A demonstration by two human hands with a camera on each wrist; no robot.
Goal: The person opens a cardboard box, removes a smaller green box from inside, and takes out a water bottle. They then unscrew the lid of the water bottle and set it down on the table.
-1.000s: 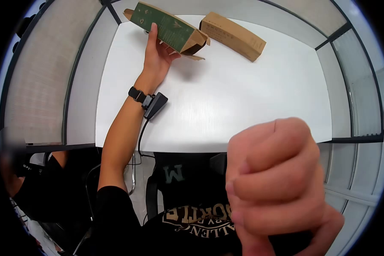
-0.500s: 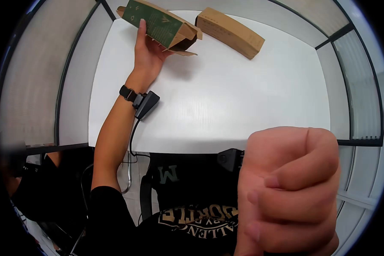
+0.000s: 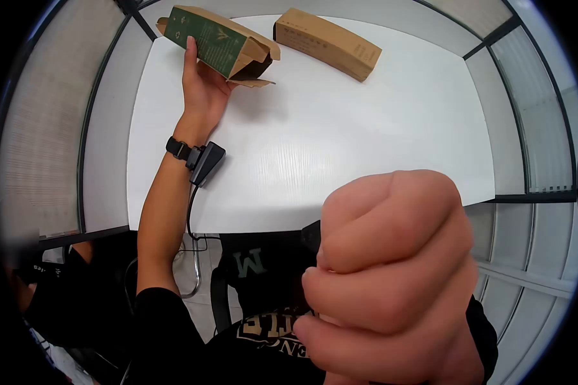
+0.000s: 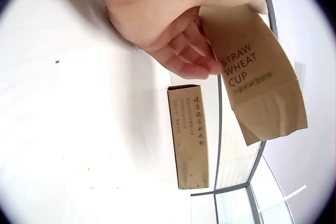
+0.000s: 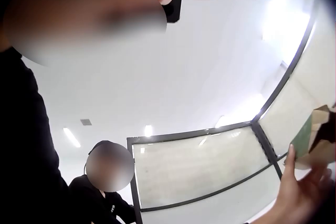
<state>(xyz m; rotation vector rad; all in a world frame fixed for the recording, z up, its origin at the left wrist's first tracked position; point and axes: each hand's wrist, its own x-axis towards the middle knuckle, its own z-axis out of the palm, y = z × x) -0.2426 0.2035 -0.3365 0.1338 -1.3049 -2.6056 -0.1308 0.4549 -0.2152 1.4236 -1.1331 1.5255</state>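
Grips the green-and-brown box [image 3: 205, 40] from its near side, left hand [image 3: 202, 93] curled round it, raised above the counter [image 3: 289, 141], left of the brown box [image 3: 327, 43]. Holds the right hand [image 3: 392, 276] in a fist, close to the head camera.

white table [image 3: 327, 141], dark-framed panels [image 3: 51, 122], person in black [image 3: 70, 292]

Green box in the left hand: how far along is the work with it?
Already done: the green box is raised off the table, one end open. In hand: the left hand grips it; the right hand is curled, nothing visible in it. Remaining, probably: dealing with the loose flaps. The second box lies untouched on the table.
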